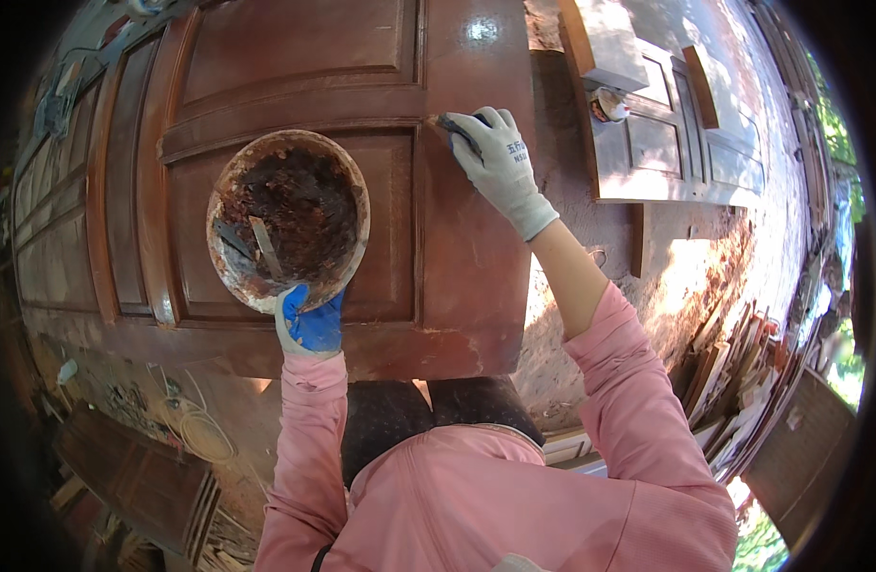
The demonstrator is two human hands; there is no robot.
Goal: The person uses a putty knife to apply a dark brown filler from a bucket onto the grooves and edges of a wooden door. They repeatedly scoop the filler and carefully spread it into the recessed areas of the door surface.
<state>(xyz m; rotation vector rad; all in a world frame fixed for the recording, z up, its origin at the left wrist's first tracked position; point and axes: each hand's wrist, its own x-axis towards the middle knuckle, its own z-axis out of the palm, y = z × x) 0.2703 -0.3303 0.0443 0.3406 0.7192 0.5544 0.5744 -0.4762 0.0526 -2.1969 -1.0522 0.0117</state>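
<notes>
My left hand (310, 321), in a glove with a blue palm, grips the near rim of a round, crusted bowl (226, 283). Dark reddish-brown putty-like paste (299, 205) lies inside it, with a flat light strip (264, 243) and a dark blade-like piece (232, 239) stuck in. The bowl is over a brown panelled wooden door (476, 276) lying flat before me. Gloved in pale grey, my right hand (493, 162) has its fingers closed at the corner of a panel's moulding. A dark edge shows at the fingertips; whether it is a small tool or the glove's coating is unclear.
To the right, another panelled door (652, 143) lies in sunlight, with a small tub (609, 105) on it. Stacked wood strips (733, 381) line the right side. Dark boards (137, 477) and a coiled hose or cord (206, 434) are at the lower left.
</notes>
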